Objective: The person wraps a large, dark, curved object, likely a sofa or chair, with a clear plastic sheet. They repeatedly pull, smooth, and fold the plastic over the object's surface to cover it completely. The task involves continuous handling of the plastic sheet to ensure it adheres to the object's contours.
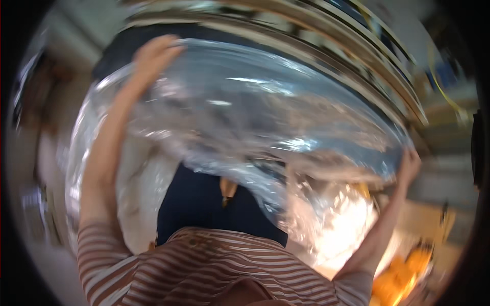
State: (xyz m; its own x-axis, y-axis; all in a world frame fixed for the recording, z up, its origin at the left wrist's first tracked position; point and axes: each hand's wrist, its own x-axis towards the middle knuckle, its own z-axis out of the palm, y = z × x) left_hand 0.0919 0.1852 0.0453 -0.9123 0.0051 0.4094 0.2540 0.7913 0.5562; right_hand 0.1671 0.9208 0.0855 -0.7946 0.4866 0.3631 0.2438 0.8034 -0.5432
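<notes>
A large sheet of clear plastic film [245,112] billows in front of me, blurred by motion. My left hand [155,53] reaches up at the upper left and grips the sheet's top edge. My right hand [408,166] holds the sheet's edge at the right, lower down. Both arms are spread wide with the plastic stretched between them. My striped red and white shirt [214,270] fills the bottom of the view.
Shiny metal bars or rails [316,35] curve across the top behind the plastic. A dark blue surface [204,204] shows below the sheet. Something orange [408,270] lies at the lower right. The surroundings are blurred.
</notes>
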